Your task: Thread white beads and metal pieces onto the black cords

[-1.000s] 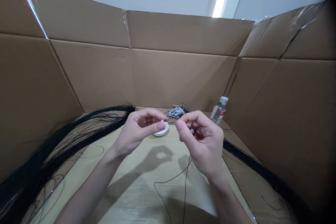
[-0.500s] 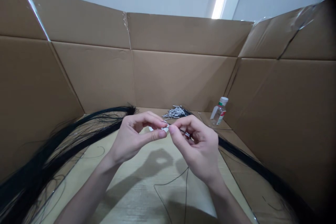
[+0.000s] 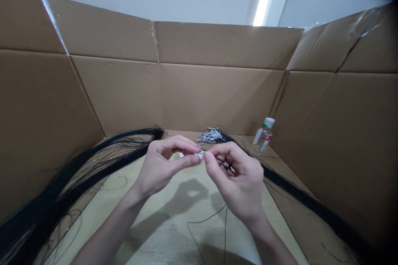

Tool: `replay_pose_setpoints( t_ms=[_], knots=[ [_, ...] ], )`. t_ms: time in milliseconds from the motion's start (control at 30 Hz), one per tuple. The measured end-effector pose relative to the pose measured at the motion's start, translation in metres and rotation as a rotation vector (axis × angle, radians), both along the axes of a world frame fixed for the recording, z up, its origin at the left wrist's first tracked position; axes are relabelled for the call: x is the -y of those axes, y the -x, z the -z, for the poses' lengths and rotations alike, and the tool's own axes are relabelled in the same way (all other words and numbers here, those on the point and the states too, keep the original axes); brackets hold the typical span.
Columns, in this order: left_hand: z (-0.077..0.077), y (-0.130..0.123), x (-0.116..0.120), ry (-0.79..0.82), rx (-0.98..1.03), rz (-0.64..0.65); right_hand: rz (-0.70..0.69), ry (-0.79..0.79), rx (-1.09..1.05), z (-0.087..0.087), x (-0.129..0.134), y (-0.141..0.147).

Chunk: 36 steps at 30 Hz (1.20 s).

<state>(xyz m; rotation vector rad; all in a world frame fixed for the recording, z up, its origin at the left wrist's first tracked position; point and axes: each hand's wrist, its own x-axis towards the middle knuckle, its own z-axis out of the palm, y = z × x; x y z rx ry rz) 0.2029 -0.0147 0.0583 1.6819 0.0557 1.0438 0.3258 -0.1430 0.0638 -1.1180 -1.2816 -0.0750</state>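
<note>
My right hand (image 3: 238, 178) pinches a thin black cord (image 3: 220, 159) between thumb and curled fingers; a small pale piece shows inside its fingers, too small to name. The cord's upper end reaches the fingertips of my left hand (image 3: 161, 165), whose thumb and index finger close around it, with only a narrow gap visible. Below my right hand, the cord hangs in a long loop over the board. Behind the fingertips is a white object (image 3: 184, 155), mostly hidden by my hands.
Long black strand bundles (image 3: 105, 167) lie at left, another bundle (image 3: 298, 188) at right. Bead-like silvery ends (image 3: 211, 135) sit at the back near a clear bottle (image 3: 263, 136) with a white cap. Cardboard walls (image 3: 217, 95) enclose the pale board (image 3: 161, 219).
The whole view has shifted slightly, so everything appears a little lower and further right. Both hands keep nearly the same pose at the cord, their fingertips still close together.
</note>
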Motion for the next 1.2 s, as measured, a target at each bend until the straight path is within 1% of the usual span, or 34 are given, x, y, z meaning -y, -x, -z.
replay_pose_setpoints(
  t_ms=[233,500,1067,1200],
  knots=[
    [-0.0006,-0.0006,-0.001,-0.012,0.015,-0.023,0.0,-0.012,0.01,0.0017,-0.0011,0.0016],
    [-0.0011,-0.0004,0.0007,-0.03,0.019,-0.053,0.04,-0.023,0.023,0.0028,-0.0015,0.002],
    [0.002,-0.0012,0.0001,-0.017,0.005,-0.06,0.062,-0.025,0.003,0.0058,-0.0046,0.0017],
    [0.0012,-0.0018,0.0,-0.017,0.004,-0.068,0.046,-0.011,0.009,0.0061,-0.0043,0.002]
  ],
)
